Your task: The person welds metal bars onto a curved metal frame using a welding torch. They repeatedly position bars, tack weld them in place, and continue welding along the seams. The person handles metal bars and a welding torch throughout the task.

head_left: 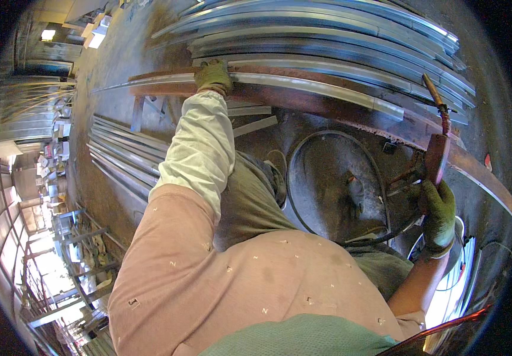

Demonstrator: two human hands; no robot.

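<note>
My left hand (213, 77), in a green work glove with a white sleeve above it, is closed around a long thin metal bar (303, 84). This bar lies along a rusty brown steel beam (256, 93) that runs across in front of me. On the right, my gloved right hand (438, 216) grips the handle of a welding torch (437, 157). The torch stands upright from my fist, its copper-coloured nozzle (431, 88) pointing up and left beyond the beam. Its tip is apart from the bar.
Long metal profiles (327, 35) lie stacked on the far side of the beam. More bars (128, 154) lie at the left. A dark cable (291, 184) loops on the floor near my feet. Metal racks (78, 255) stand at the far left.
</note>
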